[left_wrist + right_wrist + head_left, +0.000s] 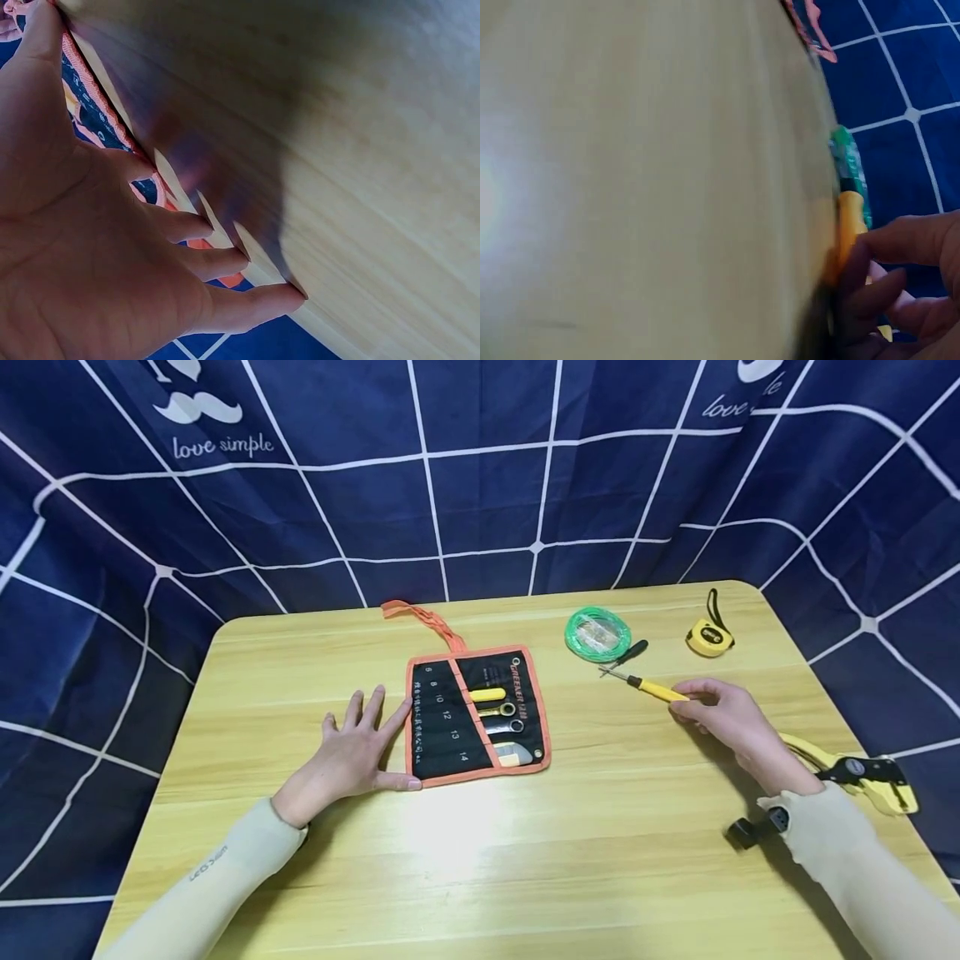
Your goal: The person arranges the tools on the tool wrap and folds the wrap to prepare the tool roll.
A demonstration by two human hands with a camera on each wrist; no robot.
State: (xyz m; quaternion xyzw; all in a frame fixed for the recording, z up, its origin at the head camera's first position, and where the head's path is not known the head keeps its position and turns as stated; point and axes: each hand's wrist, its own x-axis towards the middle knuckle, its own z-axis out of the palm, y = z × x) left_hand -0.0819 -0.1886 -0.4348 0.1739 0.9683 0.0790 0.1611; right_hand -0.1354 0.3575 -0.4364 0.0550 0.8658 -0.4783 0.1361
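Note:
My right hand [720,714] pinches the end of a yellow-handled screwdriver [662,691], its metal shaft pointing left toward the wire coil. In the right wrist view, thumb and fingers close round the yellow handle [849,225]. My left hand [352,756] lies with fingers spread, thumb and index fingertip at the left edge of a black tool pouch [442,735] with orange trim. In the left wrist view, the other fingertips [289,298] rest on the wood. The pouch's pockets hold a yellow-handled tool [487,694], two ring-ended wrenches [504,726] and a putty-coloured blade-like piece [513,754].
Behind the screwdriver tip lie a coil of green wire [578,645] and a small black-handled screwdriver [633,651]. A yellow tape measure [710,637] sits at the back right. Yellow-and-black pliers-like wire strippers [862,770] lie near the right edge, partly behind the right forearm. Blue curtain surrounds the table.

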